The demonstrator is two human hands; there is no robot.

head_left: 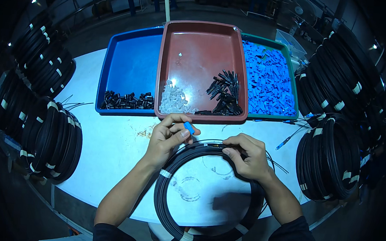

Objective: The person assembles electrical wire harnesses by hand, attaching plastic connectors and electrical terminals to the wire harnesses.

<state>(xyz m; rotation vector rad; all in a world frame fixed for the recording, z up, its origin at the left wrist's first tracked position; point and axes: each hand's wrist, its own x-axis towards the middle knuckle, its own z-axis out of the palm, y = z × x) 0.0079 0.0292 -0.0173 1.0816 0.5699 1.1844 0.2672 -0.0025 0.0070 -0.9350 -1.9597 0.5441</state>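
Between the thumb and fingers of my left hand [168, 136] is a small blue plastic connector housing [189, 128]. My right hand [249, 155] pinches the end of a black cable fitted with a slim dark connector [214, 145], its tip pointing left toward the blue piece. The two parts are apart. Beneath both hands lies a coil of black cable [161, 195], bound with white tape bands and reaching over the near table edge. Loose cable ends stick out to the right of my right hand.
Beyond my hands stand a blue tray [131, 56] with black caps, a reddish tray [201, 46] with clear and black parts, and a green tray [293, 84] full of blue housings. Taped cable coils flank the white table [112, 160], some left [61, 144], some right [328, 158].
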